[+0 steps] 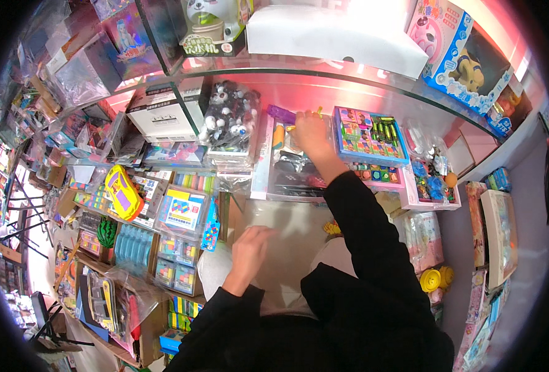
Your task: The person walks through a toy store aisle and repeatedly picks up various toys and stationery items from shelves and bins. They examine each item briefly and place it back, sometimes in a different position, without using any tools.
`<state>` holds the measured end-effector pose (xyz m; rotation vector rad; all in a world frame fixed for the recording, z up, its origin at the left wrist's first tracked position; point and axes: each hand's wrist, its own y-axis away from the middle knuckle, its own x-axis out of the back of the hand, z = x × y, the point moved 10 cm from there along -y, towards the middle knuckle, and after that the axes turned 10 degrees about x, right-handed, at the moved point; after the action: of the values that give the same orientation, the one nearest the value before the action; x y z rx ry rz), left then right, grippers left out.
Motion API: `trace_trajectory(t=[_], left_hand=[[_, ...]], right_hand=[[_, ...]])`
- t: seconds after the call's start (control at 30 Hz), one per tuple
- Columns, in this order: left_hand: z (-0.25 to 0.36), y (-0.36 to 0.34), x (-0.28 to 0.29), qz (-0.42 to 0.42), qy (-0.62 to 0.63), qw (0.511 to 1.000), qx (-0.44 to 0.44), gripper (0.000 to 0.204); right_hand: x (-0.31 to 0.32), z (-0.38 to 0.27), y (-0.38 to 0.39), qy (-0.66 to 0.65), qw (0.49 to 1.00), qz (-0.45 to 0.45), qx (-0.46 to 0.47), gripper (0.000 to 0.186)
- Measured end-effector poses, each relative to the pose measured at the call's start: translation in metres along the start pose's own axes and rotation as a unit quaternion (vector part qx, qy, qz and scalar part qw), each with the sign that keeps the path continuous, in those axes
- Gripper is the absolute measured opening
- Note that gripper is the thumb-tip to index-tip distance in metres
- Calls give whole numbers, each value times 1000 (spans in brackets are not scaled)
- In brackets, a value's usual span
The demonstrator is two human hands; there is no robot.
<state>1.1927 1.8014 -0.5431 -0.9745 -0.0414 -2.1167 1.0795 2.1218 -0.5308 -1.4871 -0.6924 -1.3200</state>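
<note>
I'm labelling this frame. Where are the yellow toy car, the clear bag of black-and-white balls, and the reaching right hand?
yellow toy car [123, 193], head view, roof
clear bag of black-and-white balls [228, 116], head view, middle
right hand [310, 133], head view, back

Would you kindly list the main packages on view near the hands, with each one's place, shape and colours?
Blue toy box: upper right shelf, tilted, blue and white.
White box: left of centre, rectangular, dark top edge.
Blue-framed flat pack: beside the right hand, many coloured squares.
Yellow toy car: far left.

Two hands [250, 248] — one yellow toy car [123, 192].
</note>
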Motion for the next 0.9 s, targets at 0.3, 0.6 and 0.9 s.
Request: trace_trajectory(t=[0.3, 0.6, 0.9], left_hand=[[-9, 13, 23, 5, 7, 1000, 22, 30], [-21, -19, 34, 51, 112, 990, 69, 20], [-7, -83, -14, -59, 416, 899, 124, 66]], right_hand=[[43, 9, -8, -193, 971, 131, -44, 56], [71, 51, 41, -688, 694, 153, -146, 32], [44, 4, 96, -816, 543, 23, -198, 27]])
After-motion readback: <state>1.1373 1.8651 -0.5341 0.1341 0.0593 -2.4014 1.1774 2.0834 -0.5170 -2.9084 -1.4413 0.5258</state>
